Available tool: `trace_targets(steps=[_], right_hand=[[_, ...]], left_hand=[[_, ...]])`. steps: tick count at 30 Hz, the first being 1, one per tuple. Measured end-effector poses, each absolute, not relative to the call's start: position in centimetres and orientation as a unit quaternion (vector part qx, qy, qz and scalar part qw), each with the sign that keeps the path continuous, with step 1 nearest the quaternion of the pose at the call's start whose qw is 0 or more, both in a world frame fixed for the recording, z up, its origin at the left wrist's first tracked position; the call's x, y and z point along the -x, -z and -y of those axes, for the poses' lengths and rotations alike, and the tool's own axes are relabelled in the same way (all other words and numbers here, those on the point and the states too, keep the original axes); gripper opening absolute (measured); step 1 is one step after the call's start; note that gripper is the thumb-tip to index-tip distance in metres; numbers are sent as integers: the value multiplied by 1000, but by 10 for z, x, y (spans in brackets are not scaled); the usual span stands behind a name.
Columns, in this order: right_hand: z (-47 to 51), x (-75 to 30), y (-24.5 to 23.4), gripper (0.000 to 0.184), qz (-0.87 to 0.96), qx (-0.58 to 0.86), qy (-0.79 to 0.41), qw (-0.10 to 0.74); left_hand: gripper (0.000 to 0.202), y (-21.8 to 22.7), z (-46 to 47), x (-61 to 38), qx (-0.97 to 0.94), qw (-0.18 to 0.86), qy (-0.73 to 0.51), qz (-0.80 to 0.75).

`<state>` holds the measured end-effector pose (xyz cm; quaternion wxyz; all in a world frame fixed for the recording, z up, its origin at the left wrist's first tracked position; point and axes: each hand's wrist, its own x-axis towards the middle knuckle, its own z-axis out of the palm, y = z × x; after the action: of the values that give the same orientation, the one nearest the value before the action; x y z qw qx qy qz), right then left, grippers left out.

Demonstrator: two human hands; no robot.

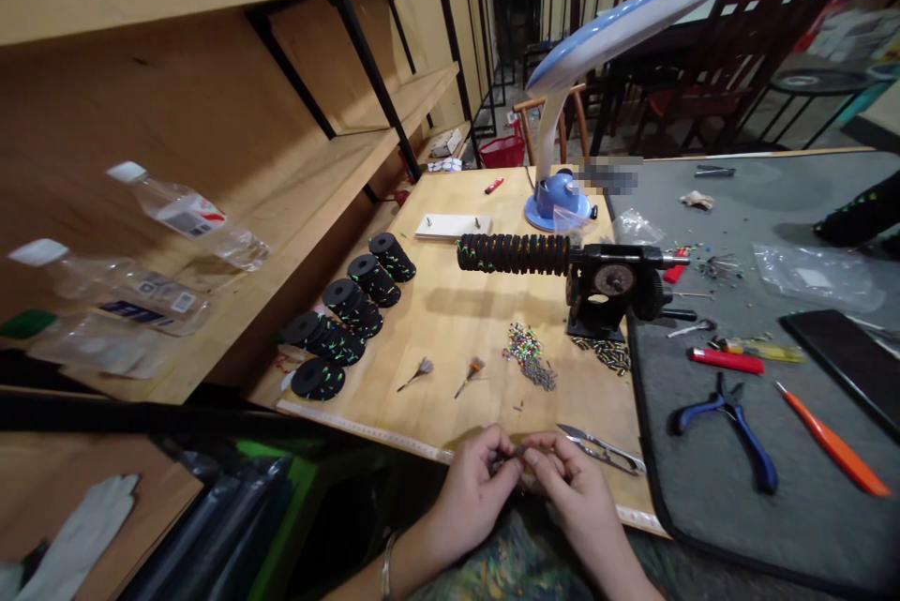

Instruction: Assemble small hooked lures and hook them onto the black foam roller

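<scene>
My left hand (479,481) and my right hand (571,479) meet at the table's front edge, thumbs and fingertips pinched together. Between them is something small and dark, mostly hidden by the fingers. Just beyond lie a pile of coloured beads (522,343) and a heap of small grey metal pieces (539,374). Two little bundles of thin strands, one grey (420,370) and one with an orange part (472,370), rest to the left. Thread snips (603,448) lie beside my right hand.
A black crank device (597,287) carries a row of black foam spools (513,254). More spools (352,306) stand at left. Brass-coloured tubes (603,355) lie below the device. A blue lamp (559,201) stands behind. Blue-handled pliers (731,423) and an orange tool (833,442) lie on the grey mat (703,517).
</scene>
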<state>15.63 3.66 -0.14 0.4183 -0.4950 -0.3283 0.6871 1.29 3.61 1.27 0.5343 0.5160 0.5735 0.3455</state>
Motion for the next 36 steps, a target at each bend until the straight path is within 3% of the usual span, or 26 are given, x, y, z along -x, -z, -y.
trace_targets(steps=[6, 17, 27, 36], right_hand=[[-38, -159, 4, 51, 325, 502, -670, 441], [-38, -165, 11, 45, 350, 526, -644, 431], [-38, -164, 9, 54, 350, 523, -654, 420], [-40, -161, 3, 49, 335, 458, -714, 410]], left_hand=[[18, -13, -36, -13, -518, 537, -335, -575], [23, -21, -41, -13, -435, 641, -340, -533], [8, -17, -42, -15, -495, 578, -335, -555], [14, -17, -41, -15, -538, 526, -309, -582]])
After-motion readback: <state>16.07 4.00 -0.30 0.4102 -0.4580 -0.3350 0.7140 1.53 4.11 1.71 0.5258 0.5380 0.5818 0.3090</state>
